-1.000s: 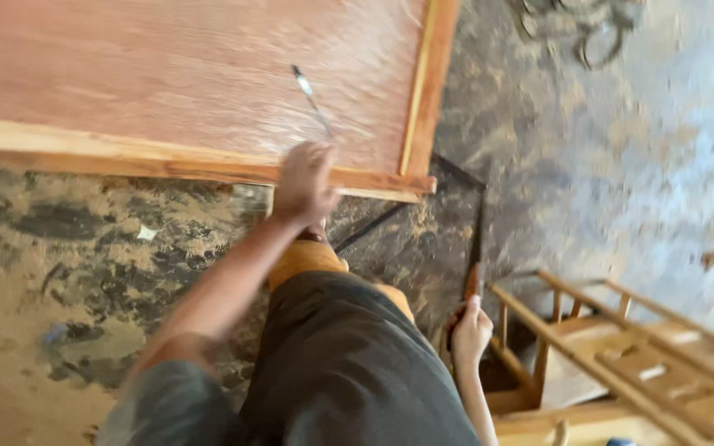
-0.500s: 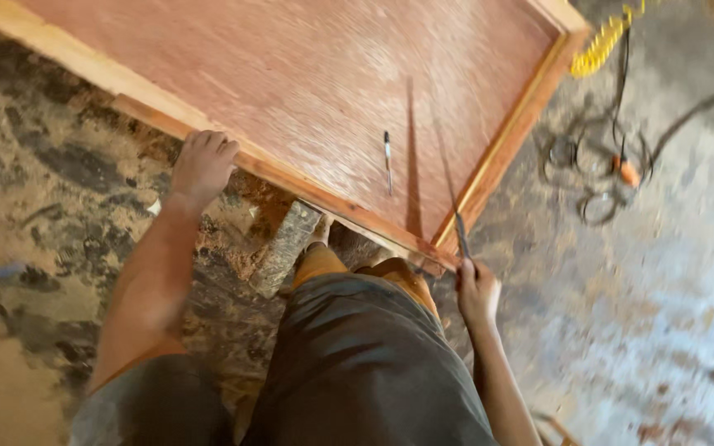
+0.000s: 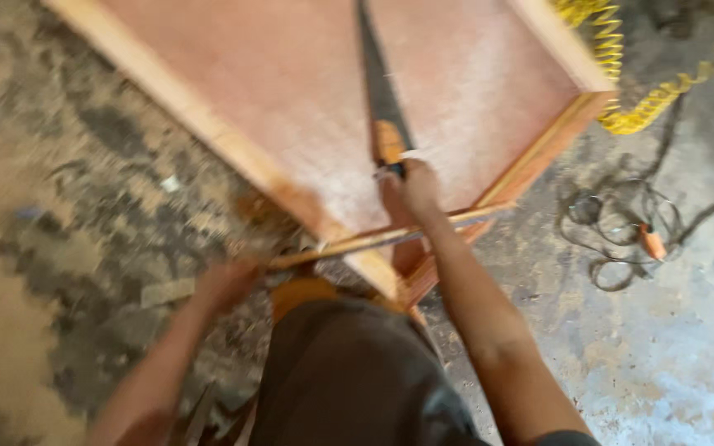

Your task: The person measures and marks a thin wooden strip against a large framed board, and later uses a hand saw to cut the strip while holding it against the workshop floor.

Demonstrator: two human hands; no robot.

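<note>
A reddish plywood panel (image 3: 274, 91) with a pale wooden frame lies flat on the floor in front of me. My right hand (image 3: 411, 188) is over the panel's near corner, shut on the orange handle of a hand saw (image 3: 387, 139). The saw's dark blade runs away from me across the panel. A thin wooden strip (image 3: 390, 234) lies across that near corner. My left hand (image 3: 225, 282) is at the strip's left end and looks closed on it, though the view is blurred.
A yellow coiled hose (image 3: 621, 58) lies past the panel's far right corner. Dark cables (image 3: 617, 223) with an orange piece (image 3: 653, 244) sprawl on the concrete at the right. Sawdust covers the floor (image 3: 59, 248) at the left. My leg in dark shorts (image 3: 349, 380) fills the bottom centre.
My right hand has lifted the saw from beside the panel's corner onto the panel. My left hand has left the frame edge and dropped to the strip's end. The view has swung.
</note>
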